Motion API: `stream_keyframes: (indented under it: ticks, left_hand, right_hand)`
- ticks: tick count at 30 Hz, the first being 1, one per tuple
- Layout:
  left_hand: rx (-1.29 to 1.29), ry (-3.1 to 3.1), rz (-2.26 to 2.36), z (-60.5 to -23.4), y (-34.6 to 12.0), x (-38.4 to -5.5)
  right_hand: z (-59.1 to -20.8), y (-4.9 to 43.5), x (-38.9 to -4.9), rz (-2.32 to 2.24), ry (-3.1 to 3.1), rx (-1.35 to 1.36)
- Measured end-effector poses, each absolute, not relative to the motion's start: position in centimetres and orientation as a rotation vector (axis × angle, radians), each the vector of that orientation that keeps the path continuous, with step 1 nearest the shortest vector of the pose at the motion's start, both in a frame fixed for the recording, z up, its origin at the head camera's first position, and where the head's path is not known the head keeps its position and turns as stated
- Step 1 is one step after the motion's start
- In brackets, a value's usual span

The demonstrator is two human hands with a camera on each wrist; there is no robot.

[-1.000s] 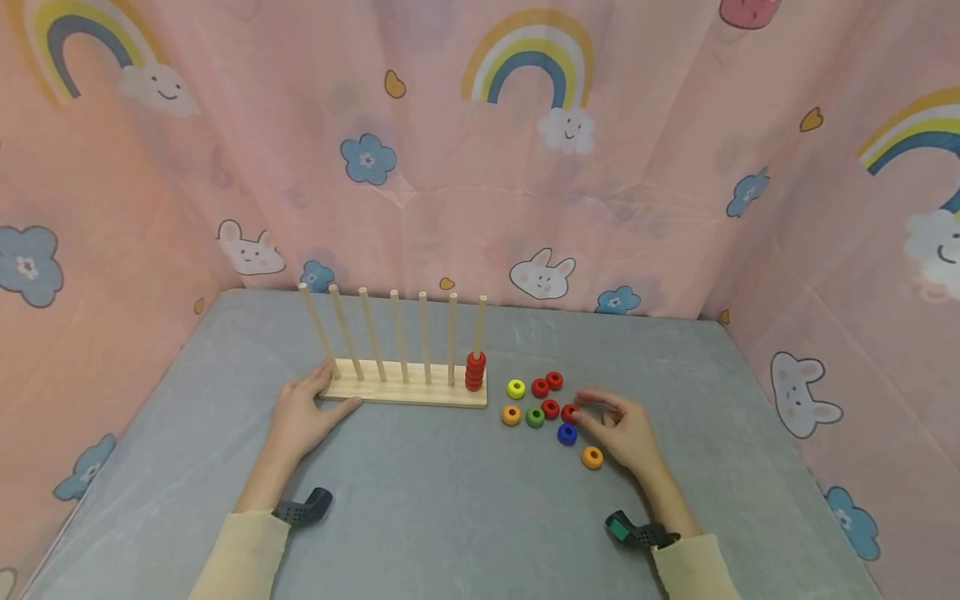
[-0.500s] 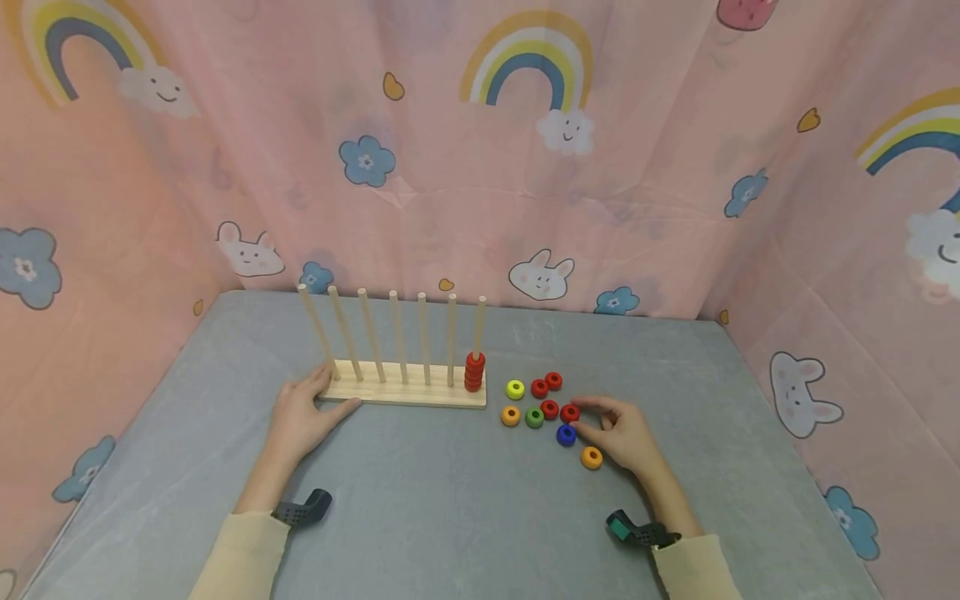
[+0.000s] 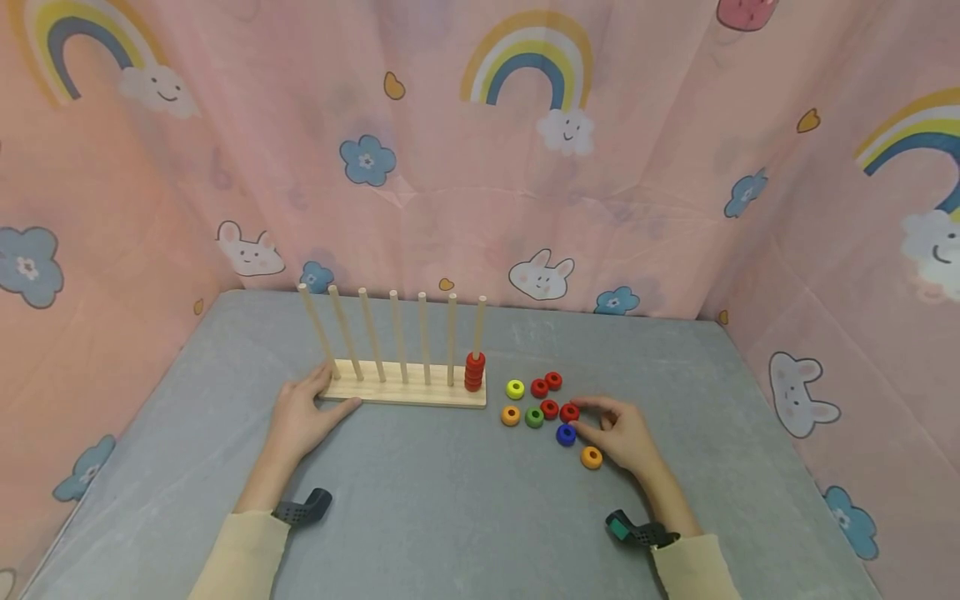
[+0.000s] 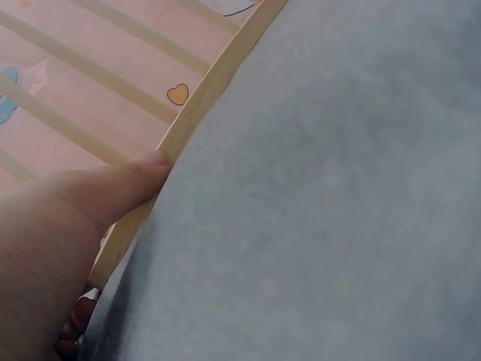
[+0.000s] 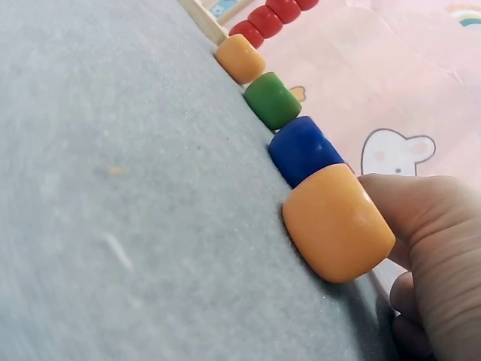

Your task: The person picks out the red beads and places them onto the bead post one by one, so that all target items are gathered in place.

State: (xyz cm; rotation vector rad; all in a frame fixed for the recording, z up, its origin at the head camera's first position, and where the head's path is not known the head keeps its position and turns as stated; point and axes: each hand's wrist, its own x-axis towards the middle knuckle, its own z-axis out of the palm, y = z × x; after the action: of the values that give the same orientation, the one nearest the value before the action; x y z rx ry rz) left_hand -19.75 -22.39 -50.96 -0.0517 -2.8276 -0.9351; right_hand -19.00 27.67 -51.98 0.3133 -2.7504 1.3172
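On the left, my left hand (image 3: pixel 300 417) grips the end of a wooden bead rack (image 3: pixel 405 395); its thumb lies along the front edge, as the left wrist view also shows. Several upright pegs rise from the base. Stacked red beads (image 3: pixel 474 372) sit on the rightmost peg. My right hand (image 3: pixel 626 437) pinches a red bead (image 3: pixel 569 412) at table level between thumb and index finger. A blue bead (image 3: pixel 566 434) lies just in front of that thumb, and an orange bead (image 3: pixel 591 457) is nearer still, large in the right wrist view and hiding the pinched bead there.
Between rack and right hand lie loose beads: yellow (image 3: pixel 515 389), orange (image 3: pixel 511 415), green (image 3: pixel 534 417) and more red ones (image 3: pixel 540 387). The grey tabletop (image 3: pixel 450 508) stretches toward the person. A pink patterned curtain (image 3: pixel 450 208) encloses the back and sides.
My right fingertips have shifted slightly toward the person, the thumb dropping to the near side of the red bead. Left hand, rack and beads look the same.
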Motion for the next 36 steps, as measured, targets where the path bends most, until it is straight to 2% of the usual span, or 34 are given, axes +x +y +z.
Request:
stream_keyframes:
  ticks: [5,14,36]
  left_hand:
    - [-0.045,-2.830,-0.944,-50.9,-22.4,-19.8]
    - [-0.059,-2.829,-0.936,-50.6,-22.2,-19.7]
    - [-0.068,-2.828,-0.929,-50.8,-22.3,-19.6]
  right_hand:
    - [-52.0,27.7,-19.0,1.356,-2.721,0.271]
    - [-51.8,27.6,-19.2,1.487,-2.588,-0.030]
    - [-50.6,26.4,-19.4,1.416,-2.654,-0.043]
